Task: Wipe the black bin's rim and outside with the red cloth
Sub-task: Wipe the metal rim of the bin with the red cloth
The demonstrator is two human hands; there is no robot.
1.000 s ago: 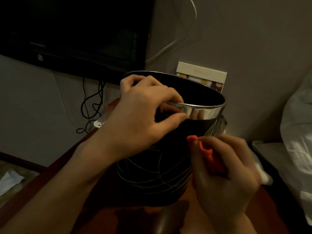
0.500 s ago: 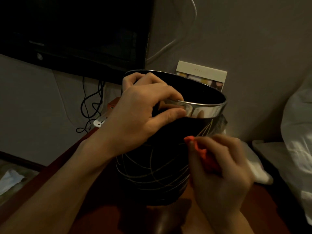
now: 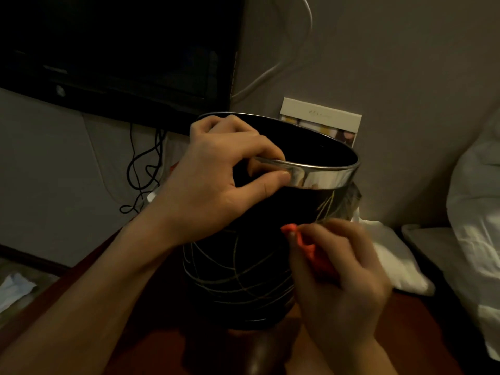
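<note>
Here the left hand [image 3: 216, 182] grips the bin [image 3: 243, 266] at its chrome rim [image 3: 322, 175], fingers curled over the near left edge into the opening and thumb pressed on the outside of the band, steadying it. The right hand [image 3: 341, 272] holds the red cloth [image 3: 305, 244] bunched between thumb and curled fingers, a bright corner sticking out at the top, and it sits against the bin's right outer wall, below the rim; whether the cloth itself actually touches the wall cannot be told in this dim light. The step in hand looks like wiping the outside, on the right flank. The next move likely calls for firm pressure of the cloth on the wall while the left hand holds or turns the bin, so that fresh surface comes round. The bin stands upright on a reddish-brown table [image 3: 405, 334], long axis vertical, mouth up and tipped slightly toward the viewer by the camera angle. Behind it a card [image 3: 322, 117] leans on the wall, a dark screen [image 3: 116, 50] hangs to the left with cables [image 3: 143, 171] below, and white bedding [image 3: 476, 212] lies at the right.
</note>
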